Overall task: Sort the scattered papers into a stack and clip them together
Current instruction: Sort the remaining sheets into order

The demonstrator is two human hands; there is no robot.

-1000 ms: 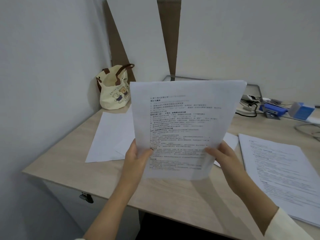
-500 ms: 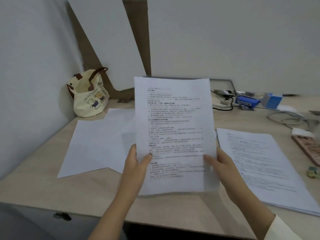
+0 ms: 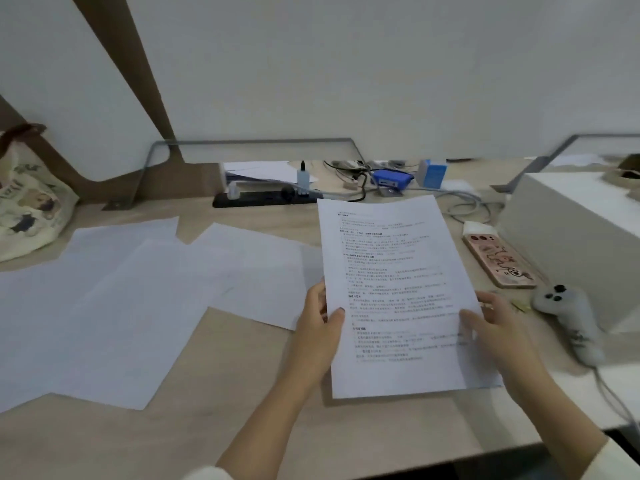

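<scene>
I hold a printed sheet (image 3: pixel 391 271) low over the desk (image 3: pixel 242 427), right of centre. My left hand (image 3: pixel 320 327) pinches its left edge with the thumb on top. My right hand (image 3: pixel 498 327) grips its right edge the same way. A thin sliver of another sheet (image 3: pixel 493 382) shows under its lower right corner. Several blank sheets (image 3: pixel 138 306) lie scattered and overlapping on the left half of the desk, one of them (image 3: pixel 256 271) reaching under the held sheet.
A cloth tote bag (image 3: pixel 24 209) stands at the far left. At the back lie a black power strip (image 3: pixel 263 199), a blue device (image 3: pixel 391 176) and cables. A phone (image 3: pixel 498 261), a white plush toy (image 3: pixel 568 317) and a white box (image 3: pixel 581 244) sit right.
The view has swung right and down. The printed sheet has moved from upright in front of me to low over the right side of the desk, both hands still holding it.
</scene>
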